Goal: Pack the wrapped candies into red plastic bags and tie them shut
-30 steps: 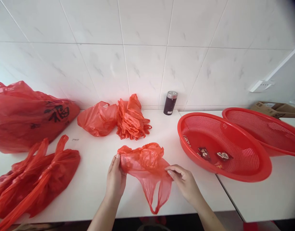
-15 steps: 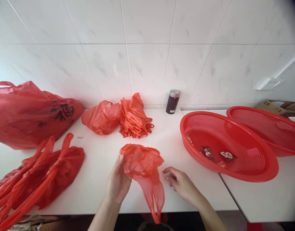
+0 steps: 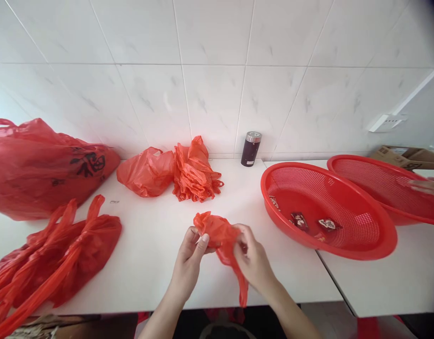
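Observation:
A thin red plastic bag (image 3: 218, 230) hangs between my two hands over the front of the white table. My left hand (image 3: 190, 256) pinches its left side, thumb on top. On the other side my right hand (image 3: 254, 256) has its fingers closed on the bag, slightly blurred, and one handle dangles below. Behind them lies a bunch of crumpled red bags (image 3: 195, 176), beside a puffed-up red bag (image 3: 146, 172). To the right, a red plastic basket (image 3: 319, 183) holds several small wrapped packets (image 3: 299, 220).
A large full red bag (image 3: 47, 174) and a knotted red bag (image 3: 85, 254) occupy the left. A dark tumbler (image 3: 251, 149) stands by the tiled wall. Far right are a second red basket (image 3: 372, 186), a cardboard box (image 3: 404, 157) and another person's hand (image 3: 429, 187).
My right hand has moved left and taken hold of the bag, which is now gathered smaller. My left hand has shifted right. Another person's hand has appeared at the far basket.

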{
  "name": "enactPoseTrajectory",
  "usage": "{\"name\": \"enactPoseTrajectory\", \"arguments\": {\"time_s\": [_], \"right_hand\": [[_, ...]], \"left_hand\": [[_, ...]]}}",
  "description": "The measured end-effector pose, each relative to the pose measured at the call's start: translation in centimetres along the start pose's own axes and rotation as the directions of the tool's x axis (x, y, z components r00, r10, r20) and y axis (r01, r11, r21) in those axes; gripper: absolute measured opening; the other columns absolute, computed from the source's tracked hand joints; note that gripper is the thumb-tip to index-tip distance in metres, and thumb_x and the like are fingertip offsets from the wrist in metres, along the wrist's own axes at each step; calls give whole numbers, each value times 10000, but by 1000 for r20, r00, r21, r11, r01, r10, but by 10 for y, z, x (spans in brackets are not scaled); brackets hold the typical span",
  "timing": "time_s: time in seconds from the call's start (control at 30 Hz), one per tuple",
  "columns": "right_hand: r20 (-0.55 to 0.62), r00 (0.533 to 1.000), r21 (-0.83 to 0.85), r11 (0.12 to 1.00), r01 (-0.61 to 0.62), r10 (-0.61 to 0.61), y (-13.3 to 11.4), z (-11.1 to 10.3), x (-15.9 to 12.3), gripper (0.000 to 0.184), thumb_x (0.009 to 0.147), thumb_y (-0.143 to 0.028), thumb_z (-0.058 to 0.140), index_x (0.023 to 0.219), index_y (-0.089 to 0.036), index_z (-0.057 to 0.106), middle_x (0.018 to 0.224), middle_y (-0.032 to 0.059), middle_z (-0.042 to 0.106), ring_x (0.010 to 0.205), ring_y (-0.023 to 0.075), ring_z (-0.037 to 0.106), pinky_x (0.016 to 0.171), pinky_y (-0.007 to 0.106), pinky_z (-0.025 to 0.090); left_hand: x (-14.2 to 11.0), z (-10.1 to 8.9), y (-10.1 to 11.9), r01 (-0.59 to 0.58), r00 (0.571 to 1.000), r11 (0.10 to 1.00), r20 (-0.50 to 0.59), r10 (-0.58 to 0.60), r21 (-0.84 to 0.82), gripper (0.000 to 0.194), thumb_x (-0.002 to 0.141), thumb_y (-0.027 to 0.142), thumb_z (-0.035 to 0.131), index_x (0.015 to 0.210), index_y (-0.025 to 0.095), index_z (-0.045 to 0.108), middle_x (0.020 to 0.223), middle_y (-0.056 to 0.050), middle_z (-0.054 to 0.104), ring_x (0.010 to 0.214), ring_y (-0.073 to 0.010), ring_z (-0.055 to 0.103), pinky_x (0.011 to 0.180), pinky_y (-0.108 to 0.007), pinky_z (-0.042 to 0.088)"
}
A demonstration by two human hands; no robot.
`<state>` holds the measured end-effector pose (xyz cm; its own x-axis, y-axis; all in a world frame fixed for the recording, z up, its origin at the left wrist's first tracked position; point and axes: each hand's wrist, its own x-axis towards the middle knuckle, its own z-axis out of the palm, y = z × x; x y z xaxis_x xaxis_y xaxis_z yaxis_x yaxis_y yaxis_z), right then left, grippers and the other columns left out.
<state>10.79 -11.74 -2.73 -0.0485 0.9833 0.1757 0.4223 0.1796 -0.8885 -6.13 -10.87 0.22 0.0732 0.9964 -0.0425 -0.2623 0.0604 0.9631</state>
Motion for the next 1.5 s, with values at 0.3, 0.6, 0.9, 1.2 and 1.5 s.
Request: {"name": "enactPoseTrajectory", "arguments": {"time_s": [0.3, 0.6, 0.9, 1.2, 1.5], "right_hand": [[-52, 991, -141, 982, -127, 121, 21, -64, 16, 281, 906, -415, 497, 1102, -214, 507, 718, -19, 502, 659, 172, 545, 631, 289, 449], [82, 995, -82, 995, -53, 60, -41, -71, 37, 207, 932, -421, 500, 1018, -244, 565, 764, -26, 543, 636, 132, 505, 636, 261, 415], [379, 922, 376, 898, -228, 75, -37, -67, 22, 294, 923, -466, 548, 1091, -228, 505, 761, -29, 516, 615, 104, 475, 575, 213, 396], [-347, 870, -233, 931, 281, -350, -84, -105, -7, 108, 926, -271, 558, 1026, -239, 582, 990, 43, 598, 889, 188, 574, 791, 307, 470], [544, 837, -518, 763, 387, -55, -46, -44, 5, 191, 866, -119, 603, 994, -230, 690, 957, 54, 684, 902, 262, 607, 931, 477, 401]], "left_hand": [[11, -87, 26, -5, 999, 868, -32, 24, 497, 276, 781, 425, 678, 944, 217, 597, 692, 34, 526, 572, -95, 471, 517, -183, 376], [-15, -17, 33, -378, 770, 518, -51, 637, 767, 208, 764, 307, 693, 972, 300, 695, 1384, -62, 458, 1306, -340, 398, 1098, -510, 287], [54, -37, -35, -137, 940, 305, 27, 340, 942, 145, 779, 145, 543, 709, 225, 642, 1044, -131, 658, 1063, -350, 572, 1055, -601, 222], [37, -49, 11, -101, 995, 587, 96, 40, 803, 601, 688, 82, 513, 1252, 272, 593, 759, -3, 608, 639, -170, 555, 591, -264, 430], [11, -39, 35, 218, 864, 951, 409, -292, 219, 466, 711, 212, 738, 1171, 205, 662, 777, -20, 649, 646, -134, 590, 596, -221, 476]]}}
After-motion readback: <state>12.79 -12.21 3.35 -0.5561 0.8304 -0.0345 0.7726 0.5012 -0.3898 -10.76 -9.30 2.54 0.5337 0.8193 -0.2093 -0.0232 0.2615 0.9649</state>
